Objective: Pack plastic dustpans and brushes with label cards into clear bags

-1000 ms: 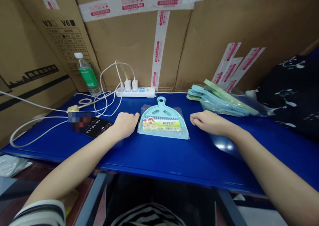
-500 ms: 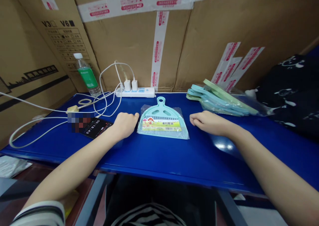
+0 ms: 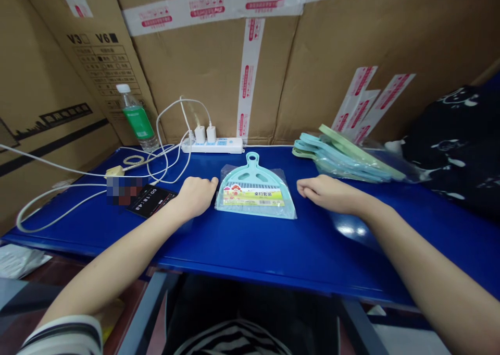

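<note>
Wrapped dustpan set (image 3: pixel 255 191) unmoved; left hand (image 3: pixel 196 196) just left, right hand (image 3: pixel 322 192) near right (both curled in, nothing visibly gripped); handling apparently not underway.

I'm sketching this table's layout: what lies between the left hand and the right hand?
In the head view, a wrapped light-blue dustpan lies on the table between the left hand and the right hand.
</note>
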`<state>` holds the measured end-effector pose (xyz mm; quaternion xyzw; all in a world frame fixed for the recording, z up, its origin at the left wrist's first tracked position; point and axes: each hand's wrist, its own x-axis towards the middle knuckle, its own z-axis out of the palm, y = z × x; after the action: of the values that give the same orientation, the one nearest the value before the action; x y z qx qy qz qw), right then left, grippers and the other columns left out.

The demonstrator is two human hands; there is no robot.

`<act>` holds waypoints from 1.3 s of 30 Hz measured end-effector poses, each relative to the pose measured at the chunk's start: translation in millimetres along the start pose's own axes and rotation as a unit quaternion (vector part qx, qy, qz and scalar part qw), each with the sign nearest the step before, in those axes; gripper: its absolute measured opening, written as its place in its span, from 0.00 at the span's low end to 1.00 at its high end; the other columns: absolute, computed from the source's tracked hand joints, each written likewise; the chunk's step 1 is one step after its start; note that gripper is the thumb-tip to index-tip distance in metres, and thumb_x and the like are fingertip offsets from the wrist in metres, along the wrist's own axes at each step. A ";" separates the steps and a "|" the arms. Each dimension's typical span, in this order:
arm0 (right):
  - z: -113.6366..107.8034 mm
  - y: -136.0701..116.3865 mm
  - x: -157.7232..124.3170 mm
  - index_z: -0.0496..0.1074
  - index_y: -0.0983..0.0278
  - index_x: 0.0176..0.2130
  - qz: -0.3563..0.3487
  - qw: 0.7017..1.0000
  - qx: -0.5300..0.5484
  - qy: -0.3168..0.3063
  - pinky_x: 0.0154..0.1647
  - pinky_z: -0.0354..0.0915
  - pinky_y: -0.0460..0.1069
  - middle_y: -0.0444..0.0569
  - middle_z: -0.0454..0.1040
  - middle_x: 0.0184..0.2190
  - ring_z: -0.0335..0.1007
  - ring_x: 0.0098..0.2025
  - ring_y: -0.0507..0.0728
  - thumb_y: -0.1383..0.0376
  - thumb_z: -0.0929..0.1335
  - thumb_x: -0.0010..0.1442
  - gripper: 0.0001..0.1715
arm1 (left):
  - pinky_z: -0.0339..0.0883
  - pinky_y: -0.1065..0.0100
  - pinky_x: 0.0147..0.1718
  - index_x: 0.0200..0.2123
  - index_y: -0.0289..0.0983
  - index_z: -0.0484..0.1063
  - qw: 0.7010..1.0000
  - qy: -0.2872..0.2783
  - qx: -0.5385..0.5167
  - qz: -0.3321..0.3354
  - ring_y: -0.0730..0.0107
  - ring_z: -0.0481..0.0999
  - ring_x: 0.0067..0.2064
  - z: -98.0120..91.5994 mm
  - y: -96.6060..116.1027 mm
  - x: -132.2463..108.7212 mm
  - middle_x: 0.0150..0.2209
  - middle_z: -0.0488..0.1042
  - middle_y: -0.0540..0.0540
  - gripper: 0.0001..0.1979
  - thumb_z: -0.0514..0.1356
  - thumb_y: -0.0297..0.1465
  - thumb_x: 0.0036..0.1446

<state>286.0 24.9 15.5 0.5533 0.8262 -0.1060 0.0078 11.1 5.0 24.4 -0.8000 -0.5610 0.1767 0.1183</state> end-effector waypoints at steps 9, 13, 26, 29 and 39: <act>-0.7 -2.8 -0.1 0.55 0.59 0.22 0.013 1.000 -0.019 -0.015 0.28 0.54 0.50 0.45 0.64 0.20 0.61 0.25 0.56 0.69 0.55 0.57 0.13 | 0.68 0.62 0.34 0.47 0.29 0.66 1.000 -0.003 -0.004 0.004 0.52 0.80 0.41 0.1 -0.3 0.0 0.36 0.79 0.33 0.16 0.44 0.20 0.60; -1.1 -3.9 -0.5 0.54 0.59 0.23 0.016 0.999 -0.022 -0.018 0.29 0.54 0.49 0.45 0.64 0.20 0.62 0.26 0.55 0.70 0.55 0.58 0.13 | 0.68 0.61 0.35 0.48 0.29 0.66 1.000 -0.004 -0.005 0.003 0.52 0.79 0.42 1.2 -0.6 1.1 0.36 0.78 0.33 0.16 0.44 0.20 0.60; -2.7 -4.7 -1.2 0.54 0.59 0.23 0.019 0.999 -0.023 -0.027 0.28 0.54 0.49 0.45 0.64 0.20 0.61 0.25 0.55 0.69 0.55 0.58 0.13 | 0.68 0.61 0.35 0.49 0.29 0.65 1.000 -0.011 -0.003 0.000 0.51 0.79 0.42 0.5 -0.2 1.4 0.38 0.78 0.33 0.17 0.44 0.20 0.60; -1.6 -2.7 -0.6 0.55 0.59 0.23 0.015 0.999 -0.020 -0.024 0.28 0.54 0.49 0.45 0.64 0.20 0.62 0.25 0.55 0.68 0.55 0.57 0.12 | 0.68 0.61 0.35 0.49 0.29 0.65 1.000 -0.011 -0.002 0.000 0.51 0.79 0.42 0.9 0.1 1.4 0.37 0.78 0.33 0.17 0.44 0.20 0.61; -1.2 -2.6 0.1 0.55 0.59 0.23 0.014 0.999 -0.021 -0.024 0.28 0.54 0.49 0.45 0.64 0.20 0.62 0.25 0.55 0.68 0.55 0.58 0.12 | 0.68 0.61 0.36 0.49 0.29 0.65 1.000 -0.010 -0.006 0.001 0.52 0.79 0.43 2.2 -0.7 1.8 0.39 0.78 0.33 0.17 0.44 0.19 0.60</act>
<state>283.8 24.3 17.1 0.5614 0.8202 -0.1023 0.0407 10.1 6.8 22.4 -0.7993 -0.5628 0.1810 0.1075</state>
